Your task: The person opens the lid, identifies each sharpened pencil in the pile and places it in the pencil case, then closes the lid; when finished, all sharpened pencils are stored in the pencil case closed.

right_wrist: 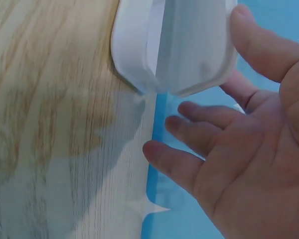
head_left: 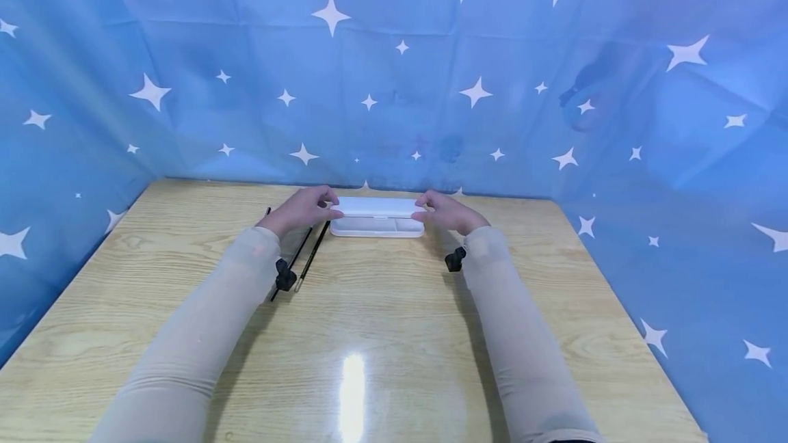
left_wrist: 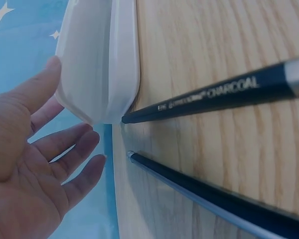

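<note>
A white pencil case (head_left: 377, 232) lies at the far side of the table, its long lid (head_left: 378, 207) raised part way and the tray below showing a divider. At the lid's left end my left hand (head_left: 300, 209) pinches the edge between thumb and index finger, the other fingers held apart from it. My right hand (head_left: 454, 214) pinches the opposite end the same way. Two dark pencils lie beside the case, under and near my left wrist; one pencil (left_wrist: 204, 101) bears the word CHARCOAL, the other pencil (left_wrist: 209, 191) is a plain dark rod here.
The wooden table (head_left: 394, 320) ends just behind the case, at a blue curtain (head_left: 394, 128) with white stars. That curtain also runs along the left and right sides. Small black devices (head_left: 286, 275) are worn at both wrists.
</note>
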`<action>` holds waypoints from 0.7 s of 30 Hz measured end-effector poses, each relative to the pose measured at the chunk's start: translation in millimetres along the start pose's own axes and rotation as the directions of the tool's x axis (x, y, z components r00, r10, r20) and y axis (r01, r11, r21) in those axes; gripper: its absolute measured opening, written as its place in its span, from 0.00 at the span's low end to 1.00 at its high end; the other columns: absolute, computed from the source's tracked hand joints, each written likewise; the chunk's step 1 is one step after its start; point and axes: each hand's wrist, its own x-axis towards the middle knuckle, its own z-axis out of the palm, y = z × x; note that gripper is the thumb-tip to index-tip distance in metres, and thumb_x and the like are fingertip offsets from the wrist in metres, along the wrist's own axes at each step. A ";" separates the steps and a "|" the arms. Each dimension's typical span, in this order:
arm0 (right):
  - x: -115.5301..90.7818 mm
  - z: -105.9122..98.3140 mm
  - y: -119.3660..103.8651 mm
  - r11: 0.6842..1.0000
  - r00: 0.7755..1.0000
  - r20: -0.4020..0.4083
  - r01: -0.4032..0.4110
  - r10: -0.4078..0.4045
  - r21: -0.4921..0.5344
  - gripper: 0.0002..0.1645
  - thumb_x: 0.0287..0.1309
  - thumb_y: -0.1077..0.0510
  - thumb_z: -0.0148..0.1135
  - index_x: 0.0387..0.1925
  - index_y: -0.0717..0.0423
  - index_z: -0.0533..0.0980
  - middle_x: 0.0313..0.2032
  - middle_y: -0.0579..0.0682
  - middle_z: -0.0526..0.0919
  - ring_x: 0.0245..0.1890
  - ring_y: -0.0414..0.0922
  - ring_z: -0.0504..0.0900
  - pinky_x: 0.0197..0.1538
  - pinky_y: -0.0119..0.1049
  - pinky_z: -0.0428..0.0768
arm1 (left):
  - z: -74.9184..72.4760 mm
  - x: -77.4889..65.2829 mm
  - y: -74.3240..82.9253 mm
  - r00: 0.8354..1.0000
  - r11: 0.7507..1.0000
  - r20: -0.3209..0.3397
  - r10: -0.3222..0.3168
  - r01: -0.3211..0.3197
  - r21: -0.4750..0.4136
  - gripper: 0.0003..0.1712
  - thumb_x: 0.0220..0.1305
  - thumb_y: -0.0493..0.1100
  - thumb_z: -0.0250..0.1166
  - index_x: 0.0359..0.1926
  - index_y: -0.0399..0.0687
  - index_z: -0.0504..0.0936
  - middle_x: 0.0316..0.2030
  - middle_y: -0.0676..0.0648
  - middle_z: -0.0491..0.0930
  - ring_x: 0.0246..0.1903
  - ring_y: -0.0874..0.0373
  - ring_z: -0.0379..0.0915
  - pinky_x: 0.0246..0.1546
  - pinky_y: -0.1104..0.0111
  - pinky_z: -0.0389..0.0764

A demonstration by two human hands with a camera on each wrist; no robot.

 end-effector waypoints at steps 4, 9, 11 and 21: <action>1.4 0.3 -2.8 1.000 1.000 0.018 -0.006 0.006 -0.023 0.31 0.72 0.45 0.61 0.64 0.59 0.65 0.69 0.58 0.64 0.70 0.57 0.62 0.69 0.56 0.65 | 0.7 -1.3 -1.6 1.000 1.000 0.006 0.012 -0.012 0.008 0.22 0.69 0.52 0.69 0.55 0.44 0.78 0.65 0.41 0.72 0.64 0.42 0.67 0.63 0.47 0.71; 2.8 2.4 -5.7 0.997 0.999 0.012 -0.043 0.044 -0.063 0.28 0.70 0.47 0.63 0.62 0.57 0.66 0.71 0.58 0.62 0.71 0.57 0.62 0.69 0.56 0.65 | 3.9 -1.5 0.4 1.000 1.000 0.017 0.010 -0.011 0.008 0.21 0.67 0.48 0.70 0.55 0.43 0.78 0.65 0.40 0.71 0.64 0.42 0.66 0.63 0.47 0.71; 3.8 3.9 -6.8 0.995 0.998 0.009 -0.053 0.054 -0.079 0.27 0.70 0.48 0.64 0.61 0.57 0.67 0.73 0.58 0.60 0.73 0.57 0.60 0.70 0.56 0.64 | 5.2 -0.8 0.9 1.000 1.000 0.017 0.008 -0.009 0.025 0.21 0.66 0.48 0.71 0.54 0.43 0.78 0.64 0.39 0.72 0.63 0.42 0.67 0.63 0.47 0.71; 4.8 13.2 -11.5 0.982 0.999 -0.028 -0.034 0.029 -0.185 0.29 0.67 0.52 0.67 0.62 0.58 0.68 0.69 0.59 0.67 0.67 0.56 0.67 0.67 0.54 0.68 | 10.8 0.4 -1.9 0.999 0.997 0.020 0.026 -0.027 0.069 0.22 0.63 0.45 0.74 0.53 0.42 0.77 0.58 0.38 0.74 0.55 0.42 0.71 0.56 0.50 0.74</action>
